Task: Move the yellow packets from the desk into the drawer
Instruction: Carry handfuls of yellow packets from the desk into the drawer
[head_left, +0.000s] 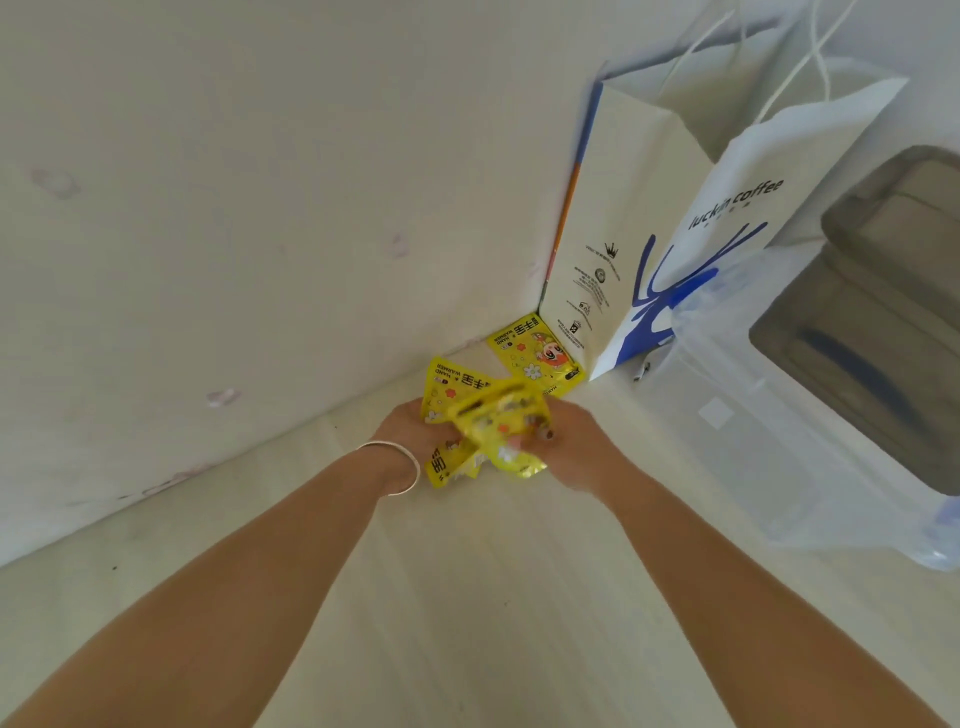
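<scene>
- Pale walls meet in a corner behind a light wood-grain tabletop (467, 597), and the left wall carries a few faint pinkish marks.
- Both forearms reach forward from the bottom edge toward that corner.
- The left hand (410, 428) is closed around a bunch of yellow packets (457, 410), which fan out above and below its grip; a thin silver bangle (402, 467) circles its wrist.
- The right hand (566, 441) is closed on another yellow packet (506, 434) that is crumpled and blurred, lying across the bunch, so the two hands nearly meet.
- One more packet (535, 353) lies flat on the tabletop right in the corner, beyond the hands, touching the base of a paper bag.
- That white paper bag (618, 218) stands upright against the back wall, with a blue and orange edge.
- Just to its right leans a second white bag (779, 171) printed "luckin coffee" with a blue antler design.
- At the far right sits a clear plastic storage box (769, 426).
- No drawer can be made out.
</scene>
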